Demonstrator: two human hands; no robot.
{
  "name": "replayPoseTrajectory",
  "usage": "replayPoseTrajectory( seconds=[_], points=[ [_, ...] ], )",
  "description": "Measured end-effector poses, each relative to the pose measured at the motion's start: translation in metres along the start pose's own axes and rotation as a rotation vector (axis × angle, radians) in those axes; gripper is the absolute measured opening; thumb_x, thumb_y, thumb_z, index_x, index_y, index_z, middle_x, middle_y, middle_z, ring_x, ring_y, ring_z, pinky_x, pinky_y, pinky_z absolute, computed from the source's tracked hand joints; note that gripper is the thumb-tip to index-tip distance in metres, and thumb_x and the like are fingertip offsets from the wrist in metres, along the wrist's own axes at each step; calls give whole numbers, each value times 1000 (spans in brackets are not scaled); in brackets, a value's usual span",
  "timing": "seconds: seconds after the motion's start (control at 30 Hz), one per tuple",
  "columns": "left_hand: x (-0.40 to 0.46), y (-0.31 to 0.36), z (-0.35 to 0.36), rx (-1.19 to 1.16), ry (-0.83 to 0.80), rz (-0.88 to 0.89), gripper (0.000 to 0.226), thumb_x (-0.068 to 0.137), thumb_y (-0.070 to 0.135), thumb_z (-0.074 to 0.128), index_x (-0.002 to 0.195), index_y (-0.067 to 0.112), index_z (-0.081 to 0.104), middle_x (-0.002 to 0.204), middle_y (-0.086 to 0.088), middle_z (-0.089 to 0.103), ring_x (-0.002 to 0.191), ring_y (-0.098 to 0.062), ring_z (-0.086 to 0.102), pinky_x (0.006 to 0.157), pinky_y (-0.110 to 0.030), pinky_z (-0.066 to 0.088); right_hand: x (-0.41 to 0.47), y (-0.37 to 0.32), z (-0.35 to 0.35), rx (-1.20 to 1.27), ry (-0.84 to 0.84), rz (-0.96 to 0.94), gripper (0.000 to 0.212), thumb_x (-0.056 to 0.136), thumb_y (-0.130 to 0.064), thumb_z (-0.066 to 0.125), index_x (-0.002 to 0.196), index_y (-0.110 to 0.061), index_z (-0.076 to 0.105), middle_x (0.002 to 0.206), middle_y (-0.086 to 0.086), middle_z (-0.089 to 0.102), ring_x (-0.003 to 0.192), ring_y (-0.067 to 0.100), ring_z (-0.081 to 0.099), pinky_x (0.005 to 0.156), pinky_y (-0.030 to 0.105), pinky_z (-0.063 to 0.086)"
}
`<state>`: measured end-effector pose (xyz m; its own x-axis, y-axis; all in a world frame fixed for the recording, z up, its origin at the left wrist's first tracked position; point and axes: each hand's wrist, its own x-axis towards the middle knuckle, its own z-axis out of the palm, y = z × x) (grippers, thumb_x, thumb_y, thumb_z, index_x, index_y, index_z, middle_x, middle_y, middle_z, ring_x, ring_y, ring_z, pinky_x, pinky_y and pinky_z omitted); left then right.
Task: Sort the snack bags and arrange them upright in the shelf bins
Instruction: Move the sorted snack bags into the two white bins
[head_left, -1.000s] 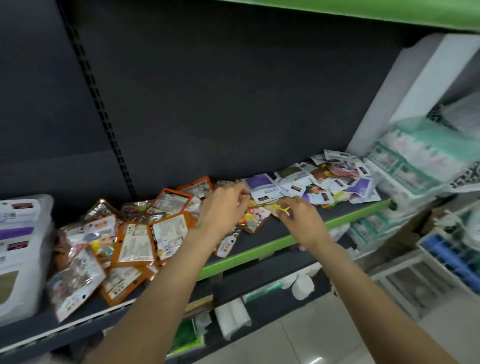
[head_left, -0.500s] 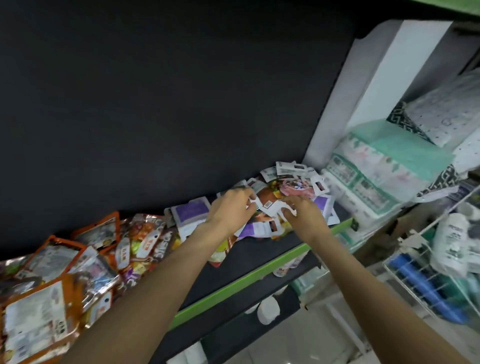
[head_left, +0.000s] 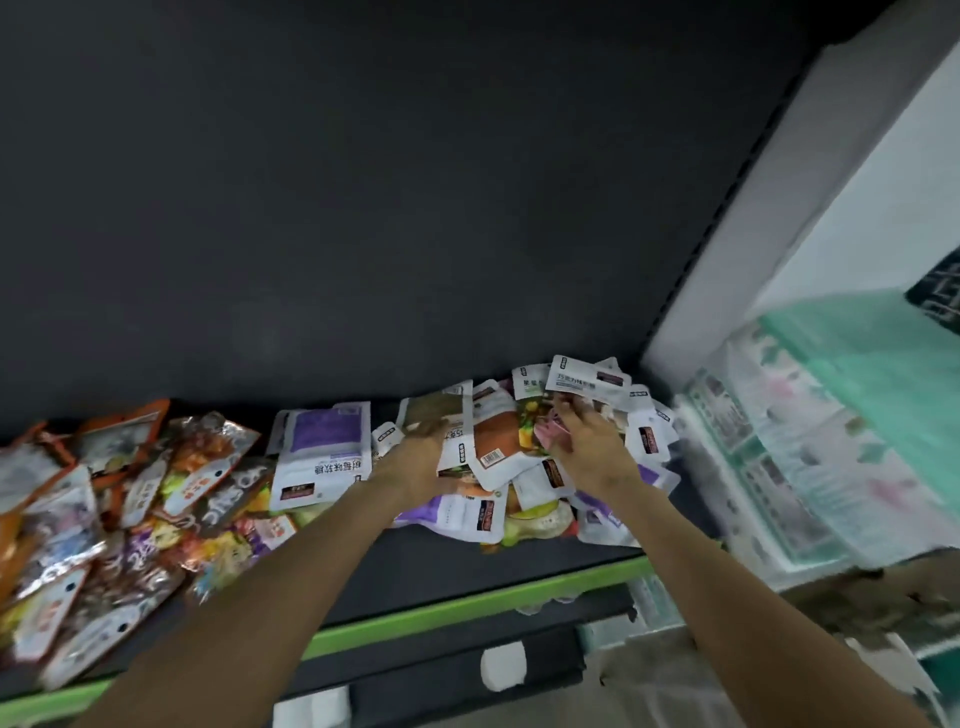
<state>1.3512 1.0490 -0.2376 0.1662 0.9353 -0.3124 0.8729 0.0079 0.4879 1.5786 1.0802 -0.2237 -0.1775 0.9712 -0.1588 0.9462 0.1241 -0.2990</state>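
A heap of white and purple snack bags (head_left: 647, 441) lies flat at the right end of the dark shelf (head_left: 467, 608). My left hand (head_left: 418, 460) grips a few white bags (head_left: 457, 441) at the heap's left side. My right hand (head_left: 592, 449) reaches over the heap, and its fingertips pinch the lower edge of a white bag (head_left: 587, 379) lifted at the back. A larger purple-and-white bag (head_left: 324, 441) lies just left of my left hand. Orange and colourful foil bags (head_left: 124, 493) are piled loosely at the shelf's left end.
The shelf has a green front edge and a dark back panel (head_left: 415, 208). A white pillar (head_left: 779, 208) and green wrapped tissue packs (head_left: 831, 441) stand to the right. White paper rolls (head_left: 501, 665) sit on the shelf below.
The view has swung right and closer. Both hands moved from the shelf's middle to the white heap. My left hand holds white bags and my right hand reached farther back onto a bag.
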Motion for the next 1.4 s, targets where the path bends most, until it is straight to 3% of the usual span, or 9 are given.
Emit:
replayPoseTrajectory(
  seconds=[0.17,0.3,0.5,0.63,0.73,0.9,1.0,1.13,1.4],
  points=[
    [-1,2,14,20,107,-82,82,75,35,77,144,18,37,145,-4,42,132,-22,40,108,-37,35,2,17,4,36,86,-190,38,98,-25,45,135,-18,49,133,5,50,120,24,48,101,35,41],
    [-3,7,13,52,174,-137,53,89,28,63,139,23,46,139,-3,50,122,-20,50,103,-31,40,22,21,-13,69,109,-174,44,92,-19,58,135,-18,49,127,9,53,115,27,52,92,36,47],
    [-6,20,5,72,287,-89,31,99,24,46,126,23,60,122,-1,64,106,-19,62,91,-28,48,56,30,-23,50,-145,-60,108,76,-56,68,152,-23,-2,160,7,-2,147,24,-1,119,39,8],
    [-4,25,2,31,387,-67,27,99,24,45,118,22,65,116,-1,68,100,-20,63,88,-31,50,73,33,-28,-46,-202,-50,122,63,-68,72,152,-23,2,158,8,10,146,26,8,118,40,11],
    [-1,33,-6,-3,442,-54,26,98,23,48,114,18,67,114,-3,67,100,-23,62,86,-32,49,73,25,-37,-31,-90,-53,101,64,-60,76,145,-24,28,141,12,35,133,33,29,111,40,27],
    [4,52,-29,-114,618,-114,23,98,25,49,107,18,69,97,-6,72,80,-27,66,74,-38,53,72,18,-59,171,117,-147,6,87,-14,62,89,-17,67,105,6,62,98,22,60,83,32,47],
    [1,58,-37,-173,672,-138,21,97,22,51,103,17,70,93,-7,73,75,-29,65,72,-39,53,65,12,-63,136,14,-188,17,90,-23,60,105,-19,65,114,5,59,105,22,56,86,32,46],
    [-9,60,-33,-133,638,-138,23,98,19,49,105,15,69,99,-5,72,80,-26,65,74,-33,52,43,11,-34,73,-208,-224,64,77,-35,75,133,-23,46,135,3,46,125,21,41,102,34,38],
    [-40,47,-24,-134,735,-88,20,94,12,53,105,12,70,94,-7,72,78,-27,65,71,-37,54,32,10,-15,-27,-113,-226,35,79,-27,75,105,-18,54,107,2,54,105,21,50,90,33,43]
  ],
)
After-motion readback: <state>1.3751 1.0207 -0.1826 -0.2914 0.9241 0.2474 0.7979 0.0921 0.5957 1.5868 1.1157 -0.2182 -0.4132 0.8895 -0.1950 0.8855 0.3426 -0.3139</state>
